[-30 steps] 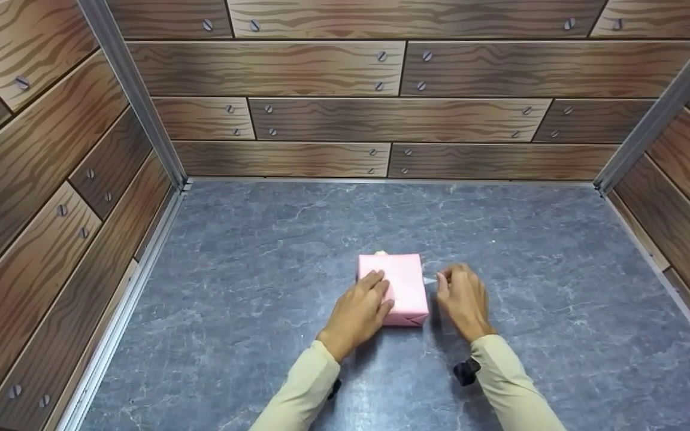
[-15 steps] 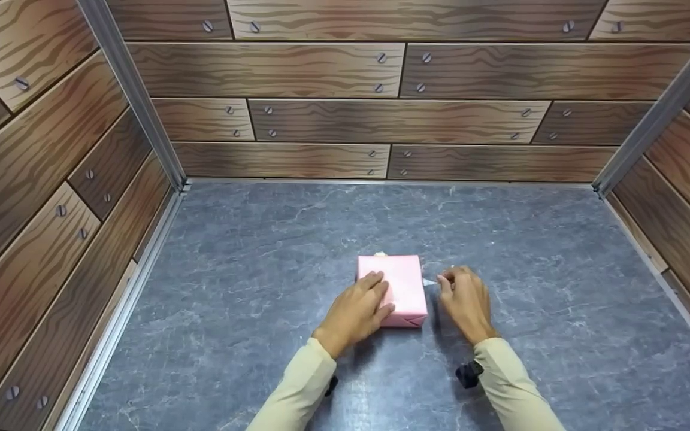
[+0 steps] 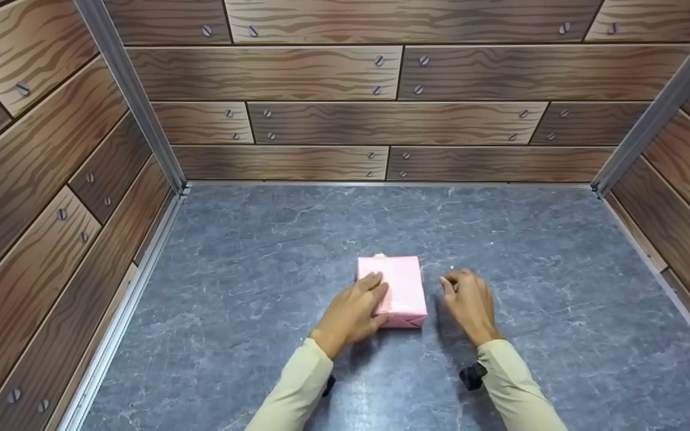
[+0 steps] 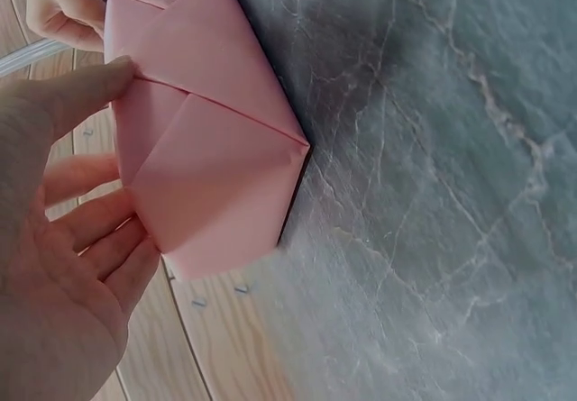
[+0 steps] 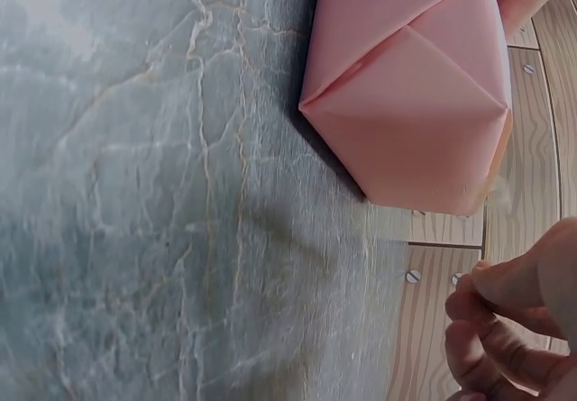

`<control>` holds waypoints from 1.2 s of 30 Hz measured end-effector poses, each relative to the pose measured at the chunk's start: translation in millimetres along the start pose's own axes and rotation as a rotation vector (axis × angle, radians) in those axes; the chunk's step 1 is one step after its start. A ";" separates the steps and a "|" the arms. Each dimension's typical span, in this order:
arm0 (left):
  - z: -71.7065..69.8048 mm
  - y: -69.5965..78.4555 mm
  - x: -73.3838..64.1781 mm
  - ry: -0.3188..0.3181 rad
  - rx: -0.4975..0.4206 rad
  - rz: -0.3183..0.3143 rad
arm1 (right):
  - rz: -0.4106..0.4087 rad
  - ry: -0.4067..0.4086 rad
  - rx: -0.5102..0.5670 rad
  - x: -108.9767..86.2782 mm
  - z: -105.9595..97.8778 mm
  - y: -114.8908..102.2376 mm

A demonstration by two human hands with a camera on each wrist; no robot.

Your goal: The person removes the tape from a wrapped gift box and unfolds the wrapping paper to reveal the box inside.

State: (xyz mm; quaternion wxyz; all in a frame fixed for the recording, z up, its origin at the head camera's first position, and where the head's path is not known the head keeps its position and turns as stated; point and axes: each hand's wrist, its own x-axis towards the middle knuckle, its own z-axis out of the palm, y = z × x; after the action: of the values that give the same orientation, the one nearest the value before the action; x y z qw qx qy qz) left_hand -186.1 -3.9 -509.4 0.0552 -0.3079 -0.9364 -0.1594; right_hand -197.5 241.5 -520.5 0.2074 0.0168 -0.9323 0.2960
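Observation:
A box wrapped in pink paper (image 3: 403,281) lies on the grey marbled surface, its folded end facing me. My left hand (image 3: 354,311) rests on its top left part, fingers extended across the top. In the left wrist view the thumb (image 4: 86,95) lies at the edge of the folded end. To the right of the box, my right hand (image 3: 469,302) stays just apart from it, thumb and index fingertips pinched together. A faint translucent strip, like clear tape (image 5: 499,194), shows by the box's edge in the right wrist view; its run to the fingertips is barely visible.
A small pale thing (image 3: 380,255) peeks out behind the box's far edge. Wood-patterned panels (image 3: 321,123) wall the surface (image 3: 261,239) at the back and both sides, with metal strips (image 3: 168,149) at the corners.
My right hand has shifted slightly right and toward me, away from the box. The whitish strip that showed between box and fingertips is now hardly visible. My left hand has stayed on the box.

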 end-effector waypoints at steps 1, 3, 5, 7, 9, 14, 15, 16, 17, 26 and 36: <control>0.7 0.4 -0.2 0.002 0.002 -0.004 | 0.003 -0.002 -0.001 -0.2 -0.5 0.5; 2.0 1.4 -0.6 0.017 0.008 -0.008 | 0.016 -0.009 -0.001 -0.5 -1.9 1.1; 3.1 2.6 -0.8 0.038 0.013 -0.011 | 0.025 -0.011 0.001 -1.0 -3.6 1.2; 4.6 3.7 -0.5 0.066 0.017 -0.010 | 0.025 -0.003 0.010 -1.2 -5.2 0.5; 5.6 5.0 0.1 0.093 0.019 -0.011 | 0.015 0.013 0.021 -1.1 -6.6 -0.9; 8.5 8.7 2.2 0.159 0.039 -0.005 | -0.007 0.033 0.056 -4.2 -8.3 -7.8; 9.0 9.6 2.5 0.171 0.052 -0.003 | -0.006 0.028 0.062 -5.5 -8.3 -9.4; 9.4 10.7 2.8 0.184 0.065 -0.002 | -0.005 0.022 0.070 -6.9 -8.2 -11.4; 9.9 11.9 2.9 0.195 0.078 -0.003 | -0.006 0.015 0.076 -8.5 -7.9 -13.3; 15.8 22.0 0.8 0.264 0.142 -0.042 | -0.053 0.043 0.100 -19.5 -8.9 -27.3; 26.8 28.6 4.9 0.405 0.246 -0.047 | -0.072 0.031 0.120 -29.3 -3.8 -33.1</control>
State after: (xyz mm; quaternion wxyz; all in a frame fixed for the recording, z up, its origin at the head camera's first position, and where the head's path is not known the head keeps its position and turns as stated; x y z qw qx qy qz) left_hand -173.2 29.5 -526.1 0.2751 -0.2387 -0.9255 -0.1040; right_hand -164.3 213.7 -511.3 0.2310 0.0581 -0.9082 0.3440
